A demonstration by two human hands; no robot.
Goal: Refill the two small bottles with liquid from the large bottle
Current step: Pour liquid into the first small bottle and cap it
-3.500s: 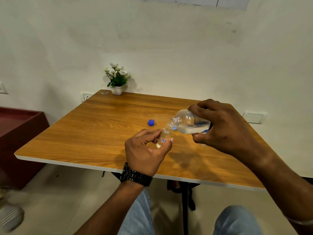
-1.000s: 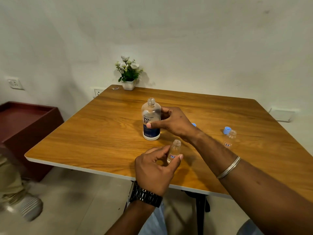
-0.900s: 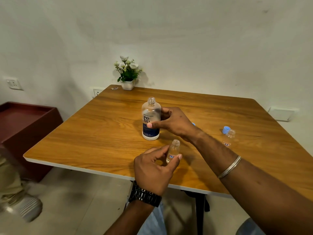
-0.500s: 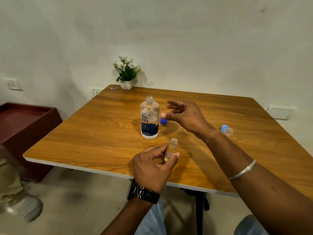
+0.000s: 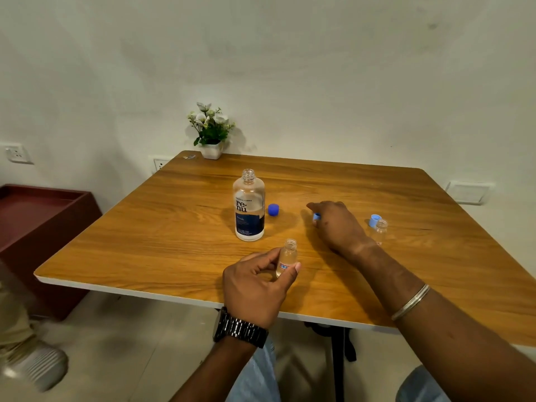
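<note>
A plain off-white wall [image 5: 290,68] fills the back of the room, evenly lit, with a faint dark mark high on the right. A wooden tabletop [image 5: 377,192] with a pale edge stands before it. At its far left corner sits a small white pot of white flowers [image 5: 211,132]. Wall sockets [image 5: 17,153] show at the left, and a white switch plate [image 5: 467,192] at the right. A dark red cabinet [image 5: 37,216] stands at the left on a pale tiled floor [image 5: 130,343].
</note>
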